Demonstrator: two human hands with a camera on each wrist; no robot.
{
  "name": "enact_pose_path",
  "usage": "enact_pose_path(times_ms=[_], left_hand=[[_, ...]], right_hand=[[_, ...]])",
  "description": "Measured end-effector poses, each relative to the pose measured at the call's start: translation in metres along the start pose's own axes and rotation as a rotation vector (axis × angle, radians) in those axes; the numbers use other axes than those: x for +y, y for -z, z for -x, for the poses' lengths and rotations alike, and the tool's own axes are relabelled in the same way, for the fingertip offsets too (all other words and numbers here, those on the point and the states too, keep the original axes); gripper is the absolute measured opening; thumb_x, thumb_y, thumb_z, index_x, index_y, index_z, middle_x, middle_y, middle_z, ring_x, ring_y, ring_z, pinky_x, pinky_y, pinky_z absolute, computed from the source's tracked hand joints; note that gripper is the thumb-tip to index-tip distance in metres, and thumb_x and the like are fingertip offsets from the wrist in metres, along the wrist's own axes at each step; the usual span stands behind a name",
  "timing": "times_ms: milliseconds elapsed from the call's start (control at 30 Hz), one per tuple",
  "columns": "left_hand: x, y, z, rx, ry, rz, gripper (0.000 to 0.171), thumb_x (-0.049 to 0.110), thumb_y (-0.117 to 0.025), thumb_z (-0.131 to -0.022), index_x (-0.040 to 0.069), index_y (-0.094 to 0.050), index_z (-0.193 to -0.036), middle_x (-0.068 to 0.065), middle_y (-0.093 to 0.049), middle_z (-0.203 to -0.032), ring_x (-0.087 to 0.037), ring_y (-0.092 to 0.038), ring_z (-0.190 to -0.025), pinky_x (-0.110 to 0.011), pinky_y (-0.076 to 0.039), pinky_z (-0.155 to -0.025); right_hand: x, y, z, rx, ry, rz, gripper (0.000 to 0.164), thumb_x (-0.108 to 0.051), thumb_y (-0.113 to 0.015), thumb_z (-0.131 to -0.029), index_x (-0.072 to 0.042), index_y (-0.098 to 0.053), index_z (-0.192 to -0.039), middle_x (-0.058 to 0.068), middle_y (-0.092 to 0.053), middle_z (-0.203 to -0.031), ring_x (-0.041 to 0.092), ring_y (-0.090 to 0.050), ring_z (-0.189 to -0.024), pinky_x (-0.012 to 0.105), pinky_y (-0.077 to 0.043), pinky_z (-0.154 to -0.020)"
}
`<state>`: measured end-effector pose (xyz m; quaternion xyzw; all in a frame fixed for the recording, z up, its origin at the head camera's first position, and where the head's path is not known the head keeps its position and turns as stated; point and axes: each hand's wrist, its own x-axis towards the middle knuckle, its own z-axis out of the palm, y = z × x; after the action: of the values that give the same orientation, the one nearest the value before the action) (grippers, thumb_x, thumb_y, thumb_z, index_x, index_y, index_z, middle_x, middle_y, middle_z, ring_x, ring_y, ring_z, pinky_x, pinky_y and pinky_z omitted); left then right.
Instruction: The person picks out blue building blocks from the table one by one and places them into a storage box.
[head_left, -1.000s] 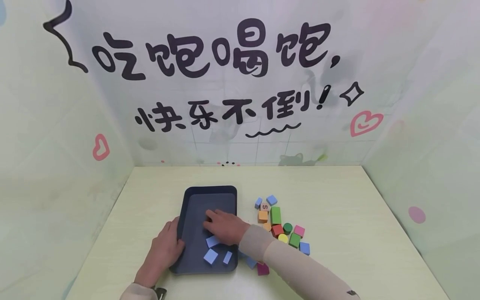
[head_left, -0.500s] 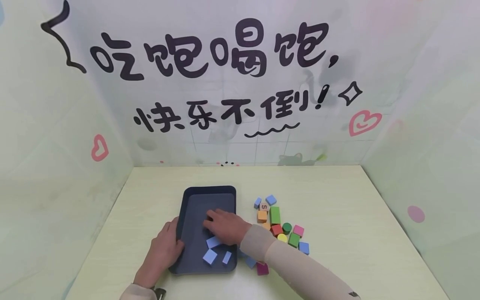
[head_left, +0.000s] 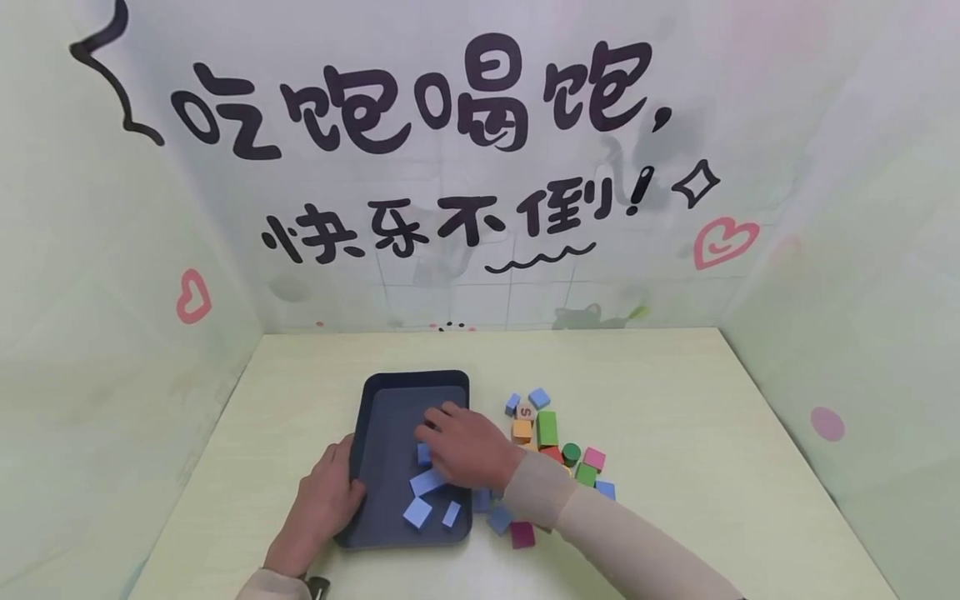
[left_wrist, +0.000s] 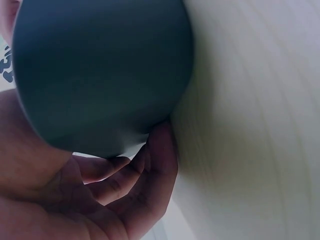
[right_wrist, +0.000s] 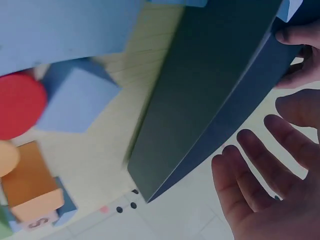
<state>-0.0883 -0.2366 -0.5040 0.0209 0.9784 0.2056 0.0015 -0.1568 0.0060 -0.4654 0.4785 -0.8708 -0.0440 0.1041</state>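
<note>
My left hand (head_left: 321, 504) grips the left side of a dark tray (head_left: 384, 433), its thumb over the rim. In the left wrist view its fingers (left_wrist: 160, 165) curl against the tray's outer wall and underside. Over the tray's right side hovers my right hand (head_left: 472, 446). Seen from the right wrist, its fingers (right_wrist: 260, 160) are loosely spread and hold nothing. Below it inside the tray lie several blue blocks: a cube (head_left: 417, 512), a small block (head_left: 451, 514), a longer block (head_left: 427, 482) and one partly covered by the hand (head_left: 423, 454).
Right of the tray lies a loose heap of blocks, among them a green block (head_left: 547, 428), an orange cube (head_left: 522, 431), a dark green cylinder (head_left: 572, 453), a pink cube (head_left: 595, 458) and a magenta cube (head_left: 522, 534). My right forearm (head_left: 600, 517) covers part of it.
My right hand has lifted and shifted right, with its fingers loosened. A blue block that was under it now shows in the tray. The left hand keeps its grip.
</note>
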Motion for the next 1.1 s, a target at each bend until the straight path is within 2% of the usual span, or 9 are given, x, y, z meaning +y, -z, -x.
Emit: enact_pose_path(times_ms=[133,333,533,767,967,1100], left_hand=[[-0.001,0.000,-0.001,-0.007,0.011,-0.006,0.066,0.006,-0.058,-0.089,-0.008,-0.031,-0.147,-0.027,-0.052,-0.123,-0.040,-0.059,-0.106,-0.053,-0.053,-0.079],[-0.001,-0.001,-0.002,-0.017,0.015,-0.006,0.066,0.007,-0.058,-0.089,-0.009,-0.031,-0.147,-0.026,-0.052,-0.123,-0.037,-0.060,-0.103,-0.051,-0.053,-0.078],[0.000,0.001,-0.002,-0.016,0.004,-0.018,0.066,0.007,-0.059,-0.088,-0.010,-0.031,-0.146,-0.028,-0.052,-0.123,-0.038,-0.060,-0.102,-0.051,-0.053,-0.077],[0.000,0.002,-0.002,-0.016,-0.008,-0.018,0.066,0.007,-0.059,-0.088,-0.011,-0.032,-0.145,-0.029,-0.051,-0.124,-0.041,-0.059,-0.103,-0.055,-0.051,-0.079],[0.000,0.001,-0.002,-0.026,0.003,-0.010,0.066,0.007,-0.058,-0.088,-0.010,-0.031,-0.146,-0.028,-0.051,-0.124,-0.040,-0.059,-0.103,-0.056,-0.050,-0.080],[0.000,0.000,-0.001,-0.034,0.012,-0.014,0.066,0.007,-0.058,-0.089,-0.010,-0.030,-0.146,-0.028,-0.050,-0.125,-0.040,-0.059,-0.103,-0.055,-0.051,-0.080]], right_hand=[[0.005,0.001,0.012,0.040,-0.014,-0.028,0.026,-0.028,-0.058,-0.098,-0.021,-0.062,-0.123,-0.004,-0.056,-0.116,0.012,-0.047,-0.095,0.021,-0.044,-0.084],[0.011,0.001,0.036,0.059,-0.081,-0.067,0.026,-0.025,-0.059,-0.095,-0.020,-0.062,-0.120,-0.003,-0.056,-0.114,0.013,-0.049,-0.097,0.022,-0.045,-0.085],[0.011,0.000,0.063,-0.014,-0.142,-0.134,0.027,-0.025,-0.057,-0.096,-0.020,-0.060,-0.123,-0.004,-0.057,-0.116,0.011,-0.050,-0.097,0.021,-0.045,-0.085],[0.007,-0.003,0.086,-0.099,-0.170,-0.183,0.023,-0.026,-0.060,-0.096,-0.022,-0.059,-0.118,-0.007,-0.056,-0.109,0.010,-0.046,-0.089,0.019,-0.044,-0.079],[0.008,-0.011,0.101,-0.098,-0.163,-0.190,0.019,-0.024,-0.061,-0.093,-0.020,-0.058,-0.111,-0.009,-0.049,-0.097,0.009,-0.042,-0.085,0.018,-0.040,-0.072],[0.009,-0.015,0.107,-0.110,-0.174,-0.203,0.023,-0.024,-0.061,-0.092,-0.019,-0.058,-0.114,-0.008,-0.051,-0.103,0.009,-0.045,-0.090,0.019,-0.043,-0.078]])
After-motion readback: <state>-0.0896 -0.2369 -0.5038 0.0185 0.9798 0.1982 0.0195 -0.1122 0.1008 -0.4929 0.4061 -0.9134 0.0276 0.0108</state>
